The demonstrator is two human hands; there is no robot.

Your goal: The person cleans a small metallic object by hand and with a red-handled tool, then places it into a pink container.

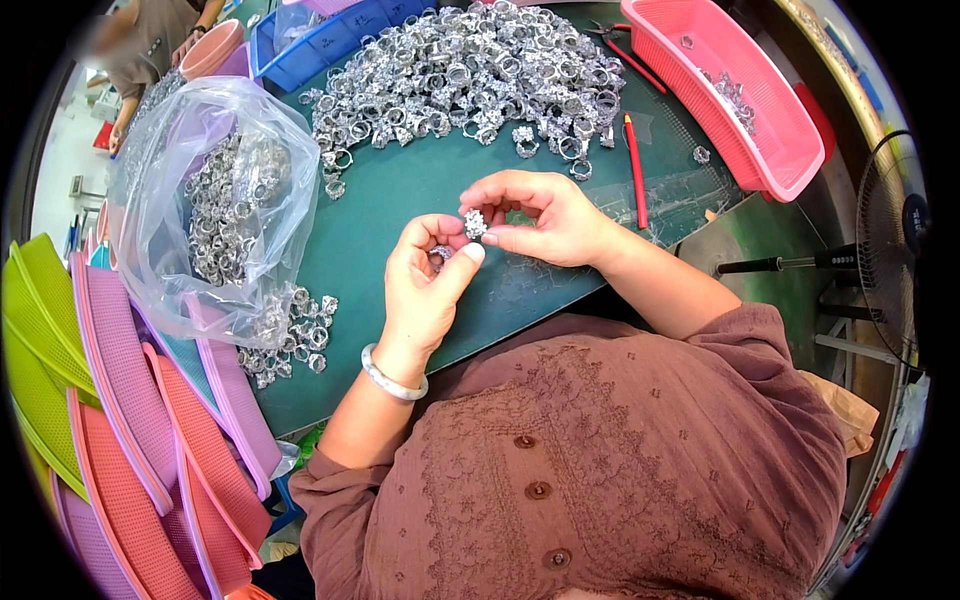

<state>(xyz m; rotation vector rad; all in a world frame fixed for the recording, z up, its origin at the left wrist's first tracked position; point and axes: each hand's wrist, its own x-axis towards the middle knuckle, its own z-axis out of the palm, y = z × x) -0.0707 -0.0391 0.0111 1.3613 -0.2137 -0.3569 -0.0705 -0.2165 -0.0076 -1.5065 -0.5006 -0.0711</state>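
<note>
The ring pinched in the right hand is too small for its setting to be made out, and the fingertips cover its band. A second ring sits mostly hidden inside the curled left hand. Left of that hand, the clear plastic bag blurs the rings inside it. Beyond the bag, a co-worker is cut off by the picture's rim. The stacked baskets run off the lower left edge.
</note>
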